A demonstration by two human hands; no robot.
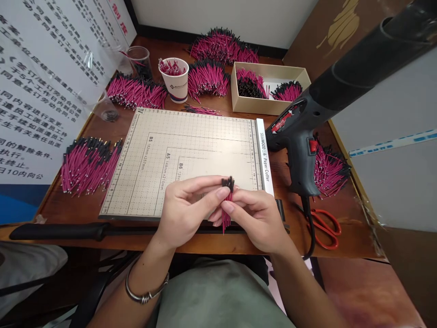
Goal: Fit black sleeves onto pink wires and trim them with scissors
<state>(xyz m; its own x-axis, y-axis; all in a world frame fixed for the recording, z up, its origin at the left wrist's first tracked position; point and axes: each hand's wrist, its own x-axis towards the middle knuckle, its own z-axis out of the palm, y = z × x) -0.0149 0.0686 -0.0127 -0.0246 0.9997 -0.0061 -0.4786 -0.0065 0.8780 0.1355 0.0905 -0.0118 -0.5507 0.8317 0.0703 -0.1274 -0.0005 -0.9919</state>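
Under both our hands lies the wooden counter, and just beyond our fingers the gridded paper cutter covers most of it. Off to the right of our right hand a black heat gun stands on its handle, with red-handled scissors near its cord. Further out past the cutter sit a cardboard box and a paper cup, both with pink wires in them, and loose heaps of the same wires lie to the far left of our left hand. Between the two hands we pinch a small bundle of pink wires with black ends, held upright above the cutter's near edge; both hands are closed on it, thumbs and forefingers meeting at its upper end. To do this well, we judge it best to keep the black ends level and the grip light, so no wire slips below the rest.
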